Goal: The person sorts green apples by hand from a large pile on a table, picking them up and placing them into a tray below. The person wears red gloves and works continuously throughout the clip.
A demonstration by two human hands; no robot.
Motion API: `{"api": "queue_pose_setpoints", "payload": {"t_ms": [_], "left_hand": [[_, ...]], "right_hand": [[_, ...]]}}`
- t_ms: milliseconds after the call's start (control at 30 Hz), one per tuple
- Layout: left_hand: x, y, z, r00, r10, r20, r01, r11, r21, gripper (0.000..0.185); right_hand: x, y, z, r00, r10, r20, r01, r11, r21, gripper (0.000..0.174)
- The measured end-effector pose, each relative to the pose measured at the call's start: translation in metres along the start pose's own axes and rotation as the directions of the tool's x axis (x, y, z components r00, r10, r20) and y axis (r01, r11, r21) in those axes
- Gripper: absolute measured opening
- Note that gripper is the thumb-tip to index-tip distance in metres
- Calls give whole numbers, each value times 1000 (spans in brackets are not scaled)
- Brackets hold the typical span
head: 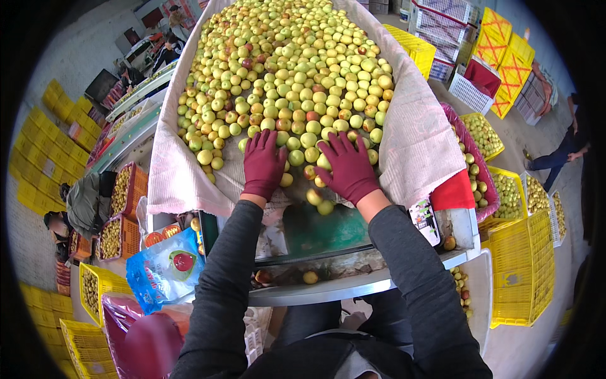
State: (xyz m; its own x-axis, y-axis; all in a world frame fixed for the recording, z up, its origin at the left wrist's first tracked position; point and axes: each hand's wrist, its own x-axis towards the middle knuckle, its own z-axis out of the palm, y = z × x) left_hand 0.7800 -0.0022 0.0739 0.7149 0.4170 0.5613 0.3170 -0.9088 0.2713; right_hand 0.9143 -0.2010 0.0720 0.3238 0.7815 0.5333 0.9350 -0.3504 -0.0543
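Observation:
A large heap of small yellow-green jujube-like fruits [293, 71] lies on a cloth-lined table [416, 123]. Both my hands wear maroon gloves. My left hand [263, 163] rests palm down at the heap's near edge, fingers spread slightly among the fruits. At the same edge, my right hand [347, 166] lies with its fingers apart, touching several fruits. Between and below the hands, a few loose fruits [314, 196] sit near a green belt surface [326, 232]. Neither hand is closed around a fruit.
A blue plastic bag [165, 267] lies at the table's left front, a phone [425, 221] at its right. Yellow crates [521, 270] and a lined basket of fruit [478, 180] stand right. Orange crates [135, 189] stand left, near a bent-over person [87, 203]. Another person [563, 147] is far right.

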Motion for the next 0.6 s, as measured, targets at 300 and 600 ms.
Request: {"api": "queue_pose_setpoints", "payload": {"t_ms": [300,600], "left_hand": [[1,-31,3,984,-1,-179,17,996,90,45],[-9,29,12,965,197,-170,-227,957,-179,35]], "right_hand": [[0,-13,-4,986,-167,29,164,982,89,58],[1,6,3,994,93,-65,-91,995,26,58]]}}
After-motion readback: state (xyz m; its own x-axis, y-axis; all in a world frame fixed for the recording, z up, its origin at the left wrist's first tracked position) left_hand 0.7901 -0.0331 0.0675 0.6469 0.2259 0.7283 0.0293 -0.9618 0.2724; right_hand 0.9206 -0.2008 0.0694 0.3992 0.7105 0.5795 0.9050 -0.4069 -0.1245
